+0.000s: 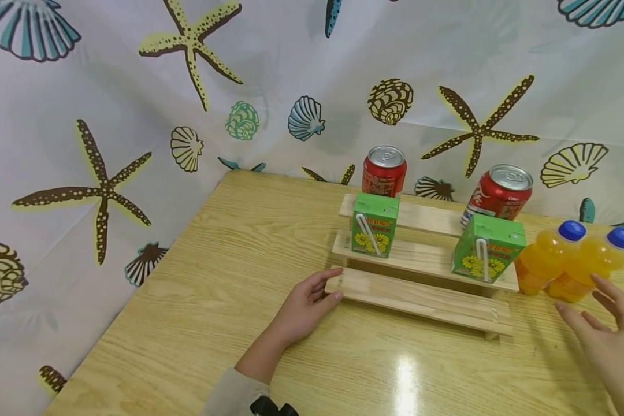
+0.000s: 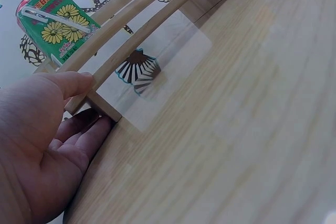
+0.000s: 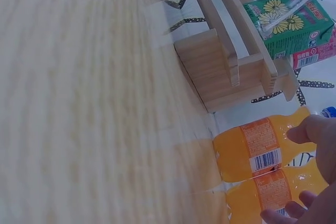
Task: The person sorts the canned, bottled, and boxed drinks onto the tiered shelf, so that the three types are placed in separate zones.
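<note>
A three-tier wooden stand [image 1: 426,292] rests on the table, and my left hand [image 1: 304,309] grips the left end of its lowest tier. Thumb and fingers lie around that end in the left wrist view, with the fingers partly hidden. Over at the right, two bottles of orange drink, a left bottle [image 1: 548,254] and a right bottle [image 1: 587,268], stand upright beside the stand. My right hand [image 1: 616,332] is spread beside them, fingers loosely bent. In the right wrist view its thumb overlaps one bottle [image 3: 247,145]; I cannot tell whether it touches.
On the middle tier sit two green drink cartons with straws, a left carton [image 1: 374,225] and a right carton [image 1: 489,248]. The top tier holds a left red can [image 1: 383,173] and a right red can [image 1: 499,193]. Behind hangs a shell-patterned cloth [image 1: 343,75]. The wooden table [image 1: 197,323] extends leftward.
</note>
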Demonstrator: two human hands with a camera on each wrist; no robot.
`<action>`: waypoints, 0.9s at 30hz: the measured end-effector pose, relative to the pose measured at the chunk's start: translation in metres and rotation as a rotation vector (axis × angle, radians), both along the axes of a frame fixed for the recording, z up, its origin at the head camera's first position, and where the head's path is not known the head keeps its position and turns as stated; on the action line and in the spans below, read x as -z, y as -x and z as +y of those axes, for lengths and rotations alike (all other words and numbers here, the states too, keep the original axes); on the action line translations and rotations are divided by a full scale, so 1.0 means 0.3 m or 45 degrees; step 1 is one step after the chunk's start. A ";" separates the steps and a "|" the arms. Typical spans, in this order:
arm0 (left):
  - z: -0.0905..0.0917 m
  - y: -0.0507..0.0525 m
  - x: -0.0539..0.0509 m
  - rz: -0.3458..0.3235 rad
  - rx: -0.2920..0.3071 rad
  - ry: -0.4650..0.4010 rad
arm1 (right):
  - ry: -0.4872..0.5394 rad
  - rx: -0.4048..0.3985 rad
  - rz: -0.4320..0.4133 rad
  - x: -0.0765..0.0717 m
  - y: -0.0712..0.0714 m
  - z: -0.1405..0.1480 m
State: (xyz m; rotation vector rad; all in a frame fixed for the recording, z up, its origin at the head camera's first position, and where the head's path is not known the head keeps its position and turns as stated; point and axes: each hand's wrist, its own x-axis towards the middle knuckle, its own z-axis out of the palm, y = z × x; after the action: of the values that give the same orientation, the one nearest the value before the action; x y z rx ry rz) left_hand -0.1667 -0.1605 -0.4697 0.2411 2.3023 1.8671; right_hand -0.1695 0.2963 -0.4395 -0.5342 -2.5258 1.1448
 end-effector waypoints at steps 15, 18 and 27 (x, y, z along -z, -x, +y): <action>0.000 0.002 0.000 -0.006 -0.003 -0.011 | -0.004 -0.069 0.131 0.053 0.051 0.077; 0.000 0.001 -0.002 -0.007 -0.005 -0.013 | -0.018 -0.064 0.143 0.073 0.067 0.098; -0.001 0.003 0.004 -0.002 -0.003 -0.018 | 0.039 0.005 0.092 0.042 0.071 0.071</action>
State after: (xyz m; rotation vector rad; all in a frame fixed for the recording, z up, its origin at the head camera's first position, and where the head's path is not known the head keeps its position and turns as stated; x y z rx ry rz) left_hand -0.1675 -0.1608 -0.4708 0.2387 2.2901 1.8842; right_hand -0.1907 0.3175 -0.4521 -0.4964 -2.4489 1.1819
